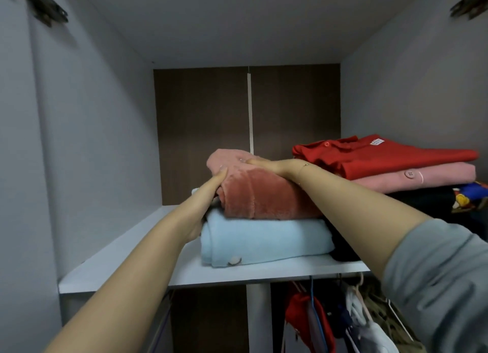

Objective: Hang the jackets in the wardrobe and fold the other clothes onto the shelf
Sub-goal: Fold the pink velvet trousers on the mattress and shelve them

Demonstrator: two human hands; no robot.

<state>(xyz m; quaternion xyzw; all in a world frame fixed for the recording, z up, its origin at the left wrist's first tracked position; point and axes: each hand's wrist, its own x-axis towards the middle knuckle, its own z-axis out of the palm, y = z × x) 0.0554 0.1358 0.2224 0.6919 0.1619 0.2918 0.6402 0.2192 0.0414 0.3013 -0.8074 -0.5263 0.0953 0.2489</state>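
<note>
dim, soft, perhaps edge-warped

At frame centre I had a fleece bundle [264, 194] lying on top of a second folded fleece [264, 243], both on the wardrobe shelf [118, 260]. To their right rose a taller stack [396, 173] of folded garments against the right wall. My left hand [208, 194] sat at the upper bundle's left side, my right hand [266, 164] on its top. Below the shelf, at lower right, hung clothes on hangers [343, 318].
</note>
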